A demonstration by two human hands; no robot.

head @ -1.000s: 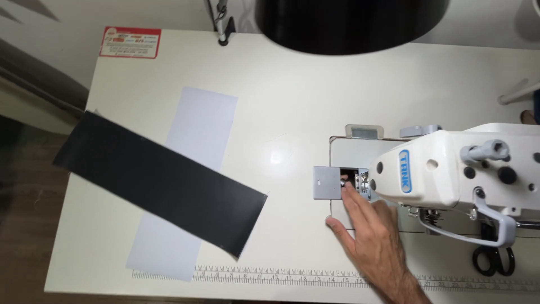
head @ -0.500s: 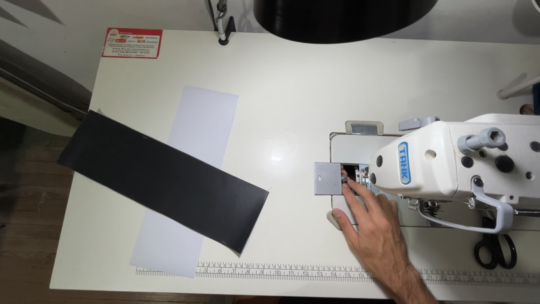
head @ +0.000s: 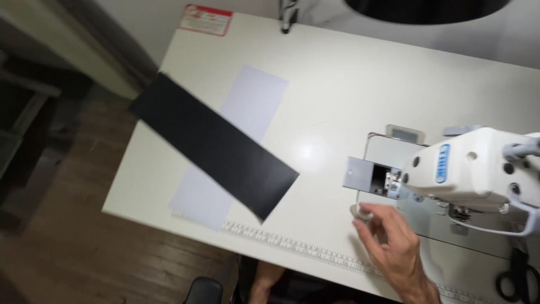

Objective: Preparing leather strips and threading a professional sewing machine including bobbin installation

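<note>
My right hand (head: 394,247) hovers over the white table (head: 337,73), just in front of the white sewing machine (head: 472,169). Its thumb and fingertips pinch a small pale round piece (head: 360,212), which looks like a bobbin. Right behind it the grey slide plate (head: 359,174) is pulled aside, leaving the opening under the needle uncovered. My left hand is out of view.
A long black fabric strip (head: 214,143) lies diagonally over a pale rectangular strip (head: 253,101) on the table's left half and overhangs its left edge. A ruler (head: 292,245) runs along the front edge. Black scissors (head: 514,276) lie at the far right. A dark lamp shade (head: 427,5) hangs above.
My right hand has pulled back from the opening by the slide plate toward the table's front edge and now pinches the small round piece. The camera has swung left.
</note>
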